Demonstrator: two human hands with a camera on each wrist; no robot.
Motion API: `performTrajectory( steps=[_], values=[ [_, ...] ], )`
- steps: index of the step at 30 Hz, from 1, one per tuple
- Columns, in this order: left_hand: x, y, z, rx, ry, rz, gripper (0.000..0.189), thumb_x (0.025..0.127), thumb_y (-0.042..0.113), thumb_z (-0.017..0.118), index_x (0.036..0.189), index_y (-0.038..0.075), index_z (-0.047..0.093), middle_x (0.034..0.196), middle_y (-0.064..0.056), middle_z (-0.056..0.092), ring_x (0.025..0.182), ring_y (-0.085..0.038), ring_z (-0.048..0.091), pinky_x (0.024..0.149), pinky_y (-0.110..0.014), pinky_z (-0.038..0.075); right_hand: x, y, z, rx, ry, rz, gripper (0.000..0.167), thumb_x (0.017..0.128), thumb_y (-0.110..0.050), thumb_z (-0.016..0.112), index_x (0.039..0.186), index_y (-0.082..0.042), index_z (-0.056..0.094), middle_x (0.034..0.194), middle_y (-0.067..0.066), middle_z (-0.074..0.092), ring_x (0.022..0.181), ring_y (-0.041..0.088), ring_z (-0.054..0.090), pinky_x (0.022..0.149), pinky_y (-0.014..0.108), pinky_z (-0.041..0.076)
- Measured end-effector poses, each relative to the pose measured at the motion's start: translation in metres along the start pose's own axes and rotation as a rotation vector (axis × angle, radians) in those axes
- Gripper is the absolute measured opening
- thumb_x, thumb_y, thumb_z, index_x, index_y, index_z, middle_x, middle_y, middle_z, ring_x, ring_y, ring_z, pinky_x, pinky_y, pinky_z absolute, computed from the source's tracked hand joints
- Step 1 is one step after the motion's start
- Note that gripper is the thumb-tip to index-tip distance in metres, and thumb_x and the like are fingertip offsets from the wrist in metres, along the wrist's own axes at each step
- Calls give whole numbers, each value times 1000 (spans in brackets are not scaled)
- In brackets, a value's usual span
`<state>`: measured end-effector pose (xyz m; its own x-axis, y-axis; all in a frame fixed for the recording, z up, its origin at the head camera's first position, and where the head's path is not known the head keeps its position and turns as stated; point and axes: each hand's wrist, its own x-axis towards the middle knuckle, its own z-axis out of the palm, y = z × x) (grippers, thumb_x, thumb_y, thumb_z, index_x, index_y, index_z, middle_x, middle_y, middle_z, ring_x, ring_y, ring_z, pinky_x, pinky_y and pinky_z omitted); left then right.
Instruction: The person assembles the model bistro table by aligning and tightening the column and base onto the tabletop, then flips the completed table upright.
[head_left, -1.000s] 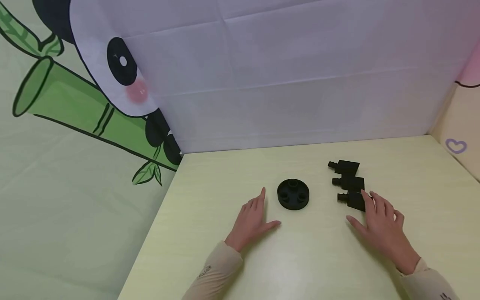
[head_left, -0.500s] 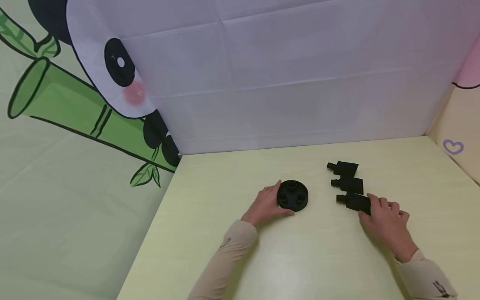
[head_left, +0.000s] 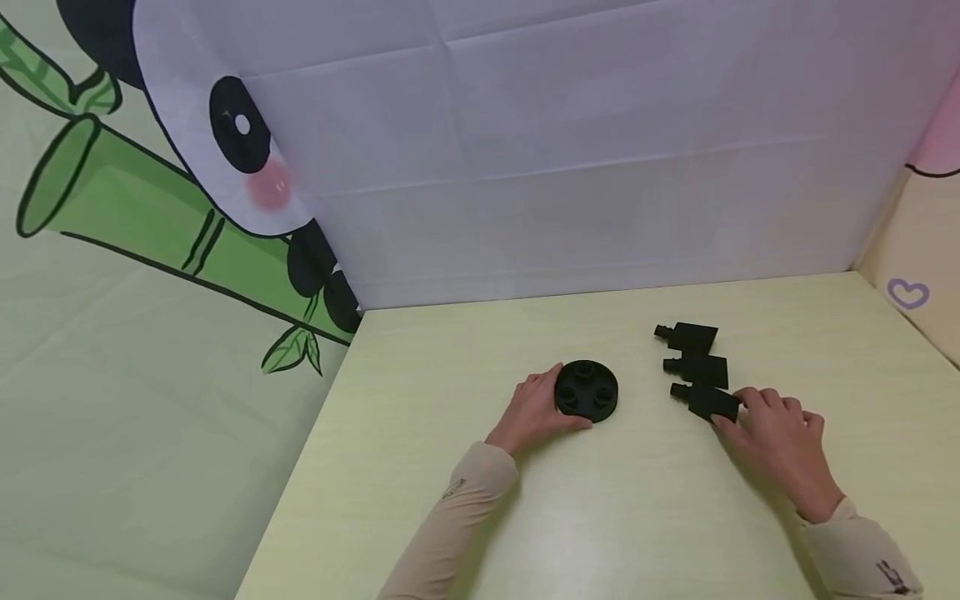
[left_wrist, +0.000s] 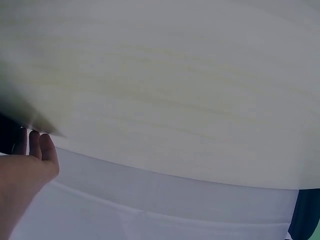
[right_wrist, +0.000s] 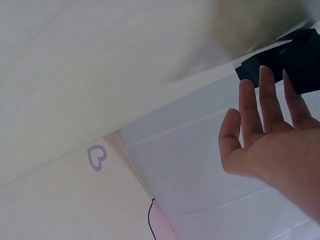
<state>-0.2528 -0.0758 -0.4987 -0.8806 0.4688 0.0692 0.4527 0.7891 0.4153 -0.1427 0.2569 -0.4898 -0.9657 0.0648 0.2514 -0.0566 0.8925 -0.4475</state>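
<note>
A round black disc [head_left: 587, 393] with three raised round sockets lies flat on the light wooden table. My left hand [head_left: 527, 416] holds its left side between thumb and fingers. To the right, my right hand [head_left: 782, 444] pinches the wide end of the nearest flat black piece [head_left: 708, 402], whose narrow stub points left. Behind it lie two similar black pieces, a middle one [head_left: 699, 370] and a far one [head_left: 692, 337]. In the left wrist view, the left hand [left_wrist: 30, 162] reaches to a dark edge; in the right wrist view, the right hand's [right_wrist: 275, 130] fingertips overlap black pieces.
The pale tabletop [head_left: 615, 517] stretches between and in front of both hands. A white cloth backdrop [head_left: 570, 167] with a cartoon print rises behind the table, and a beige panel [head_left: 915, 242] stands at the right side.
My left hand has moved right and forward and taken hold of the disc's left side. My right hand has closed on the nearest black piece, which has tilted slightly.
</note>
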Motion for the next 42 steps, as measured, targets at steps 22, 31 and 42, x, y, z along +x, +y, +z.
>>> performTrajectory(
  steps=[22,31,42],
  values=[
    [0,0,0,-19,4,0,100,79,58,86,154,8,44,143,-10,60,130,-30,54,108,-49,41,54,-84,-10,-33,43,-571,40,81,-13,88,114,-1,69,105,14,58,91,35,55,73,53,45],
    [0,1,0,6,-2,-20,100,80,61,83,156,10,42,145,-8,59,132,-28,53,108,-49,40,62,-101,-2,-67,7,-592,39,83,-14,88,116,-2,69,109,16,58,96,37,56,78,54,47],
    [-1,1,0,6,-5,-20,96,82,61,81,155,10,43,142,-6,61,128,-27,54,106,-46,41,71,-121,12,-60,-16,-576,39,86,-22,86,115,-1,70,109,15,57,99,37,55,84,57,47]
  ],
)
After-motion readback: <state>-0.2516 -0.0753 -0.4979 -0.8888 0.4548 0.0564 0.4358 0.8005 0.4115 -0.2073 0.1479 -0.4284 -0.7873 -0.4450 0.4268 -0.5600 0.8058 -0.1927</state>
